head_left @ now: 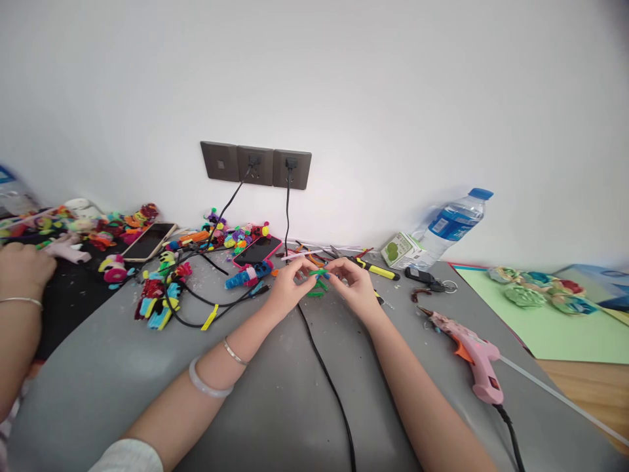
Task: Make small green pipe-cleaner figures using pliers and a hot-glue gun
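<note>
Both hands [293, 280] [354, 283] pinch a green piece [318, 272] between their facing fingertips.

A blue-capped water bottle [451, 228] sits beside a green-and-white box [401, 250], a black key fob [419, 275] nearby.

No word or number can be read for certain. At three o'clock in the view, the bottle [468, 211] wears a blue label [449, 225] with white lettering (too blurred to spell out). Just beside it, toward its eight o'clock, the box [403, 252] carries small print and a green picture. Any marking on the yellow tag [209, 317], at eight o'clock in the view, is too small to tell.
</note>
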A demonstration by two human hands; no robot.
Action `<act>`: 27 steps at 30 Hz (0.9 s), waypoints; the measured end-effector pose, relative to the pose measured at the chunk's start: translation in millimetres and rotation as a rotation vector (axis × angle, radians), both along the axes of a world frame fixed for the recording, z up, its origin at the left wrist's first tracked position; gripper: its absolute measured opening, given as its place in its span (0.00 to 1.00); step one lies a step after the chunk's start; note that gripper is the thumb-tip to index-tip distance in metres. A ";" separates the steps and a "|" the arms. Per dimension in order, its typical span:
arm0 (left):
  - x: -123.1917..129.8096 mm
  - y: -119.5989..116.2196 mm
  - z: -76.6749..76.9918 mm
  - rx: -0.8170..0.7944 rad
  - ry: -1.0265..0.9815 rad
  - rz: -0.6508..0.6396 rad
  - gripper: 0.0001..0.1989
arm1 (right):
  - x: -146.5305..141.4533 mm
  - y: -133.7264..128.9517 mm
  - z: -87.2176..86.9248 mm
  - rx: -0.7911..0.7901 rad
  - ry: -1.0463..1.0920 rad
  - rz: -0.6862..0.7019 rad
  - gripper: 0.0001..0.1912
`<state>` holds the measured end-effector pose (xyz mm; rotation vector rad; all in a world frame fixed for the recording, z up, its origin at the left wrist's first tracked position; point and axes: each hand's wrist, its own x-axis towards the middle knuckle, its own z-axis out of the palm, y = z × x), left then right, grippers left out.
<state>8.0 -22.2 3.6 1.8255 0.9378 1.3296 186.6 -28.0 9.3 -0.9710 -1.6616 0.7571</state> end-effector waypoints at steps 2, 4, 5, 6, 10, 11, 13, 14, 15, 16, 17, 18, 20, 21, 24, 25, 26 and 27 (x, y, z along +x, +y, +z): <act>0.2 -1.0 0.8 -0.009 0.000 -0.002 0.04 | -0.2 -0.2 0.8 0.006 -0.004 0.001 0.10; 0.3 -2.2 1.9 -0.021 -0.002 -0.002 0.03 | -0.5 -0.4 1.5 0.010 -0.007 -0.001 0.10; 0.4 -2.8 2.5 -0.028 -0.004 -0.003 0.04 | -0.6 -0.5 1.8 0.010 -0.007 0.000 0.10; 0.4 -3.3 2.9 -0.035 -0.006 -0.004 0.04 | -0.7 -0.5 2.0 0.010 -0.006 0.001 0.10; 0.4 -3.9 3.1 -0.058 -0.013 -0.011 0.05 | -0.6 -0.5 1.6 0.012 -0.007 0.000 0.10; 0.4 -3.6 2.6 -0.060 -0.014 -0.011 0.05 | -0.5 -0.5 1.3 0.012 -0.009 -0.002 0.10; 0.4 -2.6 1.3 -0.057 -0.016 -0.011 0.05 | -0.3 -0.3 0.8 0.013 -0.013 -0.002 0.10; 0.4 -2.1 0.6 -0.054 -0.018 -0.012 0.05 | -0.2 -0.3 0.6 0.013 -0.015 -0.002 0.10; 0.5 -1.7 0.1 -0.049 -0.020 -0.013 0.05 | -0.2 -0.2 0.5 0.012 -0.018 -0.001 0.10; 0.5 -1.4 -0.2 -0.045 -0.023 -0.013 0.05 | -0.1 -0.2 0.4 0.013 -0.020 -0.002 0.10; 0.5 -1.3 -0.2 -0.042 -0.025 -0.013 0.04 | -0.1 -0.1 0.3 0.015 -0.021 -0.002 0.09; 0.6 -1.3 0.1 -0.041 -0.024 -0.011 0.04 | -0.1 -0.1 0.2 0.017 -0.022 -0.002 0.09; 0.5 -1.8 1.1 -0.041 -0.018 -0.006 0.04 | -0.1 0.0 0.0 0.021 -0.024 -0.004 0.08; 0.4 -2.0 1.7 -0.038 -0.015 -0.005 0.04 | -0.1 0.1 -0.1 0.022 -0.024 -0.005 0.08; 0.1 -2.5 3.0 -0.020 -0.008 -0.004 0.04 | 0.2 0.2 -0.6 0.023 -0.029 -0.001 0.07; -0.1 -2.6 3.2 -0.016 -0.006 -0.005 0.04 | 0.3 0.1 -0.7 0.027 -0.029 0.004 0.07; -0.2 -2.6 3.2 -0.014 -0.004 -0.003 0.04 | 0.4 0.1 -0.7 0.031 -0.031 0.011 0.06; -0.4 -2.7 3.2 -0.014 -0.002 -0.001 0.03 | 0.6 0.0 -0.7 0.037 -0.034 0.020 0.05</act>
